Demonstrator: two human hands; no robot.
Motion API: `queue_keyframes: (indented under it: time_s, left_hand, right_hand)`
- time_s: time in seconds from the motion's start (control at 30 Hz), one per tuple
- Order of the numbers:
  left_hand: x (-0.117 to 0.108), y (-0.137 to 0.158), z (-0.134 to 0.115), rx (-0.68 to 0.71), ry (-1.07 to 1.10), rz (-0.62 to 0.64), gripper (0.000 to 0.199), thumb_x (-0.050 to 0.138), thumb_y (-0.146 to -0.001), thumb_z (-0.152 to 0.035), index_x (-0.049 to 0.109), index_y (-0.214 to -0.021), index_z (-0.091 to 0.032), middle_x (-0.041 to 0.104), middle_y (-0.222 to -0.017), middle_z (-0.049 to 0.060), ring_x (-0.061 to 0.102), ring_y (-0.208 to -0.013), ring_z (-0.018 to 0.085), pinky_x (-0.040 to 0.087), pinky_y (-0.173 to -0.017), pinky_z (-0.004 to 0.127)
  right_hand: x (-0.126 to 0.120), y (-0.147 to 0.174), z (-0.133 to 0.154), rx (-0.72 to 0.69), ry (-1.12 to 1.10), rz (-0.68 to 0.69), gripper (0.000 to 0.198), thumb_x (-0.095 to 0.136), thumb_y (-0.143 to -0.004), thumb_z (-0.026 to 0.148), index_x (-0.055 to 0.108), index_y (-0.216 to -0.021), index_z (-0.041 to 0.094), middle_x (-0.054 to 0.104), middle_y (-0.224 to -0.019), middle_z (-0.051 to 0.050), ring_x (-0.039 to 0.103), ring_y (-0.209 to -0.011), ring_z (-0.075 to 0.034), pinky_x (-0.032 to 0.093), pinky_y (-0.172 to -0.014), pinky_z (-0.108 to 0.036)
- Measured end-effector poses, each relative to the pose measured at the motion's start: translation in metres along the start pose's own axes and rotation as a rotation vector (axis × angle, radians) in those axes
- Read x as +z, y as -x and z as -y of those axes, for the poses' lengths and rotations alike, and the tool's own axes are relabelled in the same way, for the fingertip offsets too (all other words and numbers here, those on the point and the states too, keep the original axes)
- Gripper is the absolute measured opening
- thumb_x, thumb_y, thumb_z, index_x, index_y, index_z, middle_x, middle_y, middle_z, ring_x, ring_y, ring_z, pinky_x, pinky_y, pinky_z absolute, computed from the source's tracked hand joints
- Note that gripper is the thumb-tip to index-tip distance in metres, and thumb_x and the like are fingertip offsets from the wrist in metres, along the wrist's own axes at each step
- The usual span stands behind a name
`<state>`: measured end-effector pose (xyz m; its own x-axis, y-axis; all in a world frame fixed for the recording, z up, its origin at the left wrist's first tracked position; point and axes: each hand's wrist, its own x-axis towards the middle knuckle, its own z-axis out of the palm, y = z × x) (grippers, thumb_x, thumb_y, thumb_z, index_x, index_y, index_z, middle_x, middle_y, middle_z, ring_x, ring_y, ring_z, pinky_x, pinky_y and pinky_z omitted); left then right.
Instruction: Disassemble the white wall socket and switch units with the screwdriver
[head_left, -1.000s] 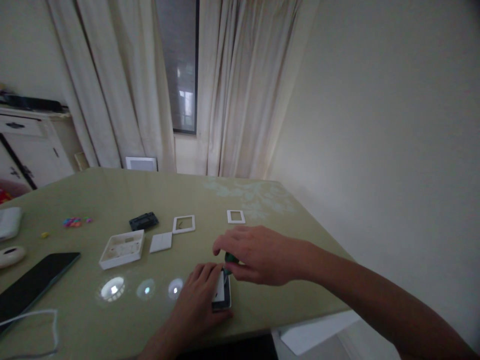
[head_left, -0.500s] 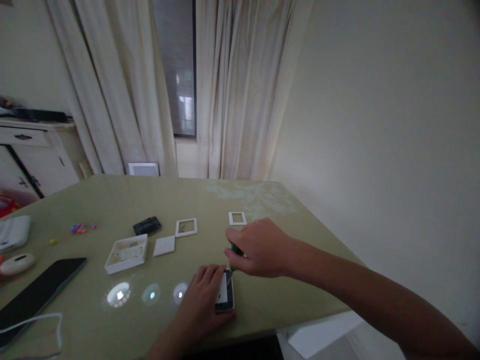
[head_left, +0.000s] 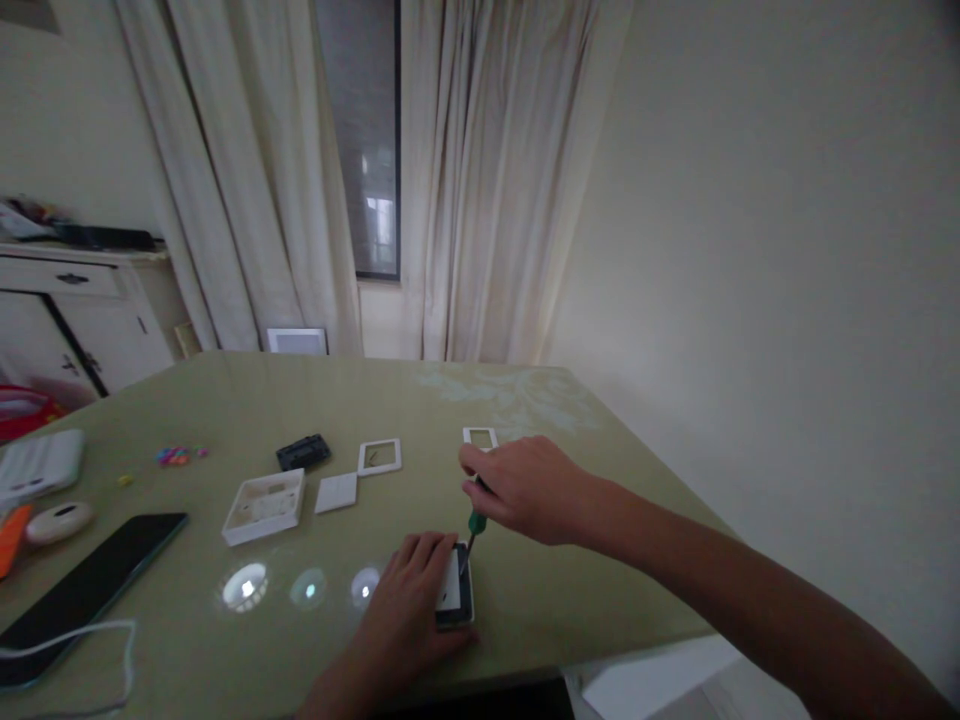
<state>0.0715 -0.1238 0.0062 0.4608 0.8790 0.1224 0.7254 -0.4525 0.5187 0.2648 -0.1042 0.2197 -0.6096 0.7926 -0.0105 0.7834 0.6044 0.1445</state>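
My left hand (head_left: pixel 415 590) is closed over a small square panel (head_left: pixel 465 602), white in the middle with a dark rim, which looks like a wall switch. It presses the panel against the tabletop, and the hand hides its left part. Above the panel, my right hand (head_left: pixel 529 490) grips a screwdriver (head_left: pixel 477 522) with a green handle. The screwdriver leans to the right, its thin shaft reaching down to the panel's dark upper right edge. Whether the tip sits in a screw or a slot is too small to tell.
On the glossy green table (head_left: pixel 360 390) lie a white open box (head_left: pixel 264 505), a white plate (head_left: pixel 336 493), two square white frames (head_left: pixel 380 456), a black part (head_left: pixel 303 452), colourful beads (head_left: pixel 174 456), a phone (head_left: pixel 94 575) and a white cable (head_left: pixel 75 632). A wall stands on the right.
My right hand has risen a little from the panel, and more of the screwdriver's handle and shaft now shows. My left hand still holds the panel. The view has shifted slightly left.
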Motion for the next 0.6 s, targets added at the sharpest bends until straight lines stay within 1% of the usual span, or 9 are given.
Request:
queue_keyframes:
  time_s: [0.07, 0.13, 0.27, 0.33, 0.37, 0.43, 0.5, 0.53, 0.6]
  left_hand:
    - [0.002, 0.000, 0.002, 0.022, -0.004, -0.024, 0.085, 0.089, -0.069, -0.029, 0.061, -0.150, -0.023, 0.065, -0.149, 0.014, 0.054, -0.139, 0.040, 0.044, -0.122, 0.055]
    - [0.005, 0.000, 0.004, 0.036, -0.001, -0.045, 0.084, 0.088, -0.069, -0.028, 0.061, -0.149, -0.025, 0.065, -0.149, 0.012, 0.054, -0.138, 0.040, 0.045, -0.121, 0.055]
    - [0.006, 0.000, 0.005, 0.019, 0.015, -0.039, 0.090, 0.089, -0.068, -0.027, 0.058, -0.153, -0.023, 0.064, -0.151, 0.013, 0.053, -0.140, 0.041, 0.043, -0.122, 0.055]
    - [0.004, 0.000, 0.003, 0.008, 0.021, -0.021, 0.091, 0.090, -0.068, -0.028, 0.057, -0.153, -0.023, 0.064, -0.151, 0.014, 0.054, -0.139, 0.040, 0.043, -0.122, 0.055]
    - [0.003, 0.000, 0.002, 0.004, 0.019, -0.013, 0.090, 0.090, -0.068, -0.028, 0.059, -0.152, -0.022, 0.065, -0.150, 0.014, 0.054, -0.139, 0.040, 0.043, -0.122, 0.055]
    - [0.001, 0.000, 0.000, 0.003, 0.005, -0.012, 0.080, 0.089, -0.069, -0.028, 0.064, -0.144, -0.022, 0.066, -0.148, 0.014, 0.055, -0.138, 0.041, 0.044, -0.120, 0.055]
    - [-0.001, -0.001, -0.001, 0.008, -0.013, -0.020, 0.068, 0.087, -0.070, -0.027, 0.070, -0.135, -0.021, 0.067, -0.146, 0.014, 0.055, -0.137, 0.041, 0.045, -0.120, 0.054]
    - [-0.001, -0.001, -0.001, 0.011, -0.019, -0.024, 0.065, 0.087, -0.070, -0.027, 0.070, -0.133, -0.020, 0.067, -0.146, 0.015, 0.054, -0.138, 0.041, 0.045, -0.120, 0.054]
    - [-0.001, 0.000, 0.000, 0.015, -0.022, -0.029, 0.071, 0.086, -0.071, -0.028, 0.068, -0.139, -0.019, 0.066, -0.148, 0.016, 0.054, -0.138, 0.041, 0.044, -0.120, 0.055]
  right_hand:
    - [-0.003, 0.004, 0.003, -0.184, -0.085, 0.001, 0.023, 0.060, -0.105, 0.039, 0.065, -0.122, 0.024, 0.080, -0.111, -0.008, 0.075, -0.097, -0.026, 0.043, -0.073, -0.032]
    - [-0.004, 0.006, 0.005, -0.246, -0.115, -0.014, 0.025, 0.063, -0.103, 0.041, 0.065, -0.119, 0.023, 0.080, -0.111, -0.008, 0.075, -0.096, -0.026, 0.043, -0.072, -0.032]
    - [0.001, 0.000, 0.005, 0.073, 0.078, -0.004, 0.049, 0.045, -0.112, 0.062, 0.068, -0.113, 0.018, 0.080, -0.089, -0.014, 0.077, -0.080, -0.031, 0.040, -0.063, -0.032]
    - [0.004, 0.000, 0.004, 0.112, 0.117, 0.004, 0.048, 0.043, -0.115, 0.058, 0.069, -0.114, 0.018, 0.081, -0.089, -0.014, 0.077, -0.079, -0.031, 0.040, -0.063, -0.032]
    - [0.004, 0.001, 0.005, 0.046, 0.105, 0.001, 0.041, 0.045, -0.115, 0.053, 0.068, -0.115, 0.019, 0.081, -0.092, -0.012, 0.077, -0.081, -0.029, 0.041, -0.064, -0.032]
    - [0.003, 0.006, 0.009, -0.184, 0.050, -0.027, 0.026, 0.051, -0.113, 0.043, 0.066, -0.116, 0.021, 0.080, -0.103, -0.010, 0.075, -0.090, -0.026, 0.043, -0.068, -0.032]
    - [0.001, 0.010, 0.014, -0.362, -0.010, -0.061, 0.021, 0.057, -0.110, 0.040, 0.064, -0.118, 0.022, 0.078, -0.113, -0.008, 0.073, -0.098, -0.025, 0.045, -0.072, -0.033]
    - [0.001, 0.010, 0.015, -0.373, -0.026, -0.070, 0.023, 0.058, -0.109, 0.042, 0.064, -0.118, 0.022, 0.078, -0.114, -0.008, 0.072, -0.098, -0.025, 0.045, -0.072, -0.033]
    - [0.003, 0.007, 0.015, -0.225, -0.008, -0.067, 0.033, 0.055, -0.111, 0.051, 0.066, -0.118, 0.020, 0.080, -0.105, -0.010, 0.074, -0.090, -0.026, 0.043, -0.068, -0.033]
